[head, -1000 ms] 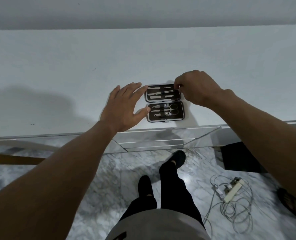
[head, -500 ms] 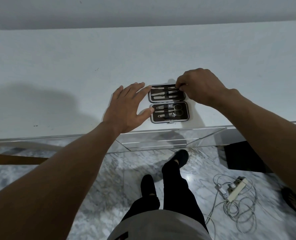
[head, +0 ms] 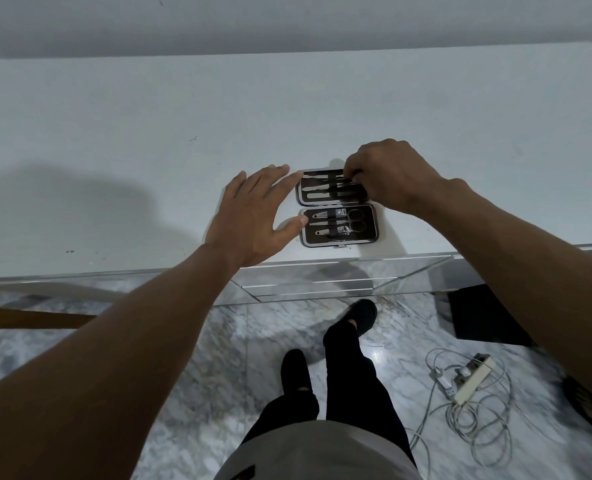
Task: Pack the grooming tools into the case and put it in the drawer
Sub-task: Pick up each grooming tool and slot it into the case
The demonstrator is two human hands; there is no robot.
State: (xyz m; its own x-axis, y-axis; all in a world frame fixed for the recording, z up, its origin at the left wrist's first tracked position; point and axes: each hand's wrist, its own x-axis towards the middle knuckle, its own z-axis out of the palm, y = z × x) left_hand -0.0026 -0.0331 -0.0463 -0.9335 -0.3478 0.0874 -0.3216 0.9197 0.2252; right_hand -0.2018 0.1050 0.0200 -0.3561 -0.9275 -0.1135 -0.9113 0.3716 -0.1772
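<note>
A small black grooming case [head: 370, 237] lies open flat near the front edge of a white tabletop [head: 149, 133]. Its near half holds scissors, clippers and files [head: 339, 223] under a strap. The far half holds several slim metal tools [head: 322, 188]. My left hand [head: 253, 216] lies flat with straight fingers against the case's left side, thumb touching the near half. My right hand [head: 388, 178] has its fingers curled over the far half's right end, pinching a tool at the top right; its fingertips hide that end.
Mirrored drawer fronts [head: 322, 282] run below the table edge. On the marble floor lie a white power strip with tangled cables [head: 467, 386] and a dark box [head: 485, 317]. My legs in black trousers [head: 343, 375] stand close to the drawers.
The view has shifted slightly. My right hand's fingers have moved a little further in over the far half's right end. My left hand stays flat against the case.
</note>
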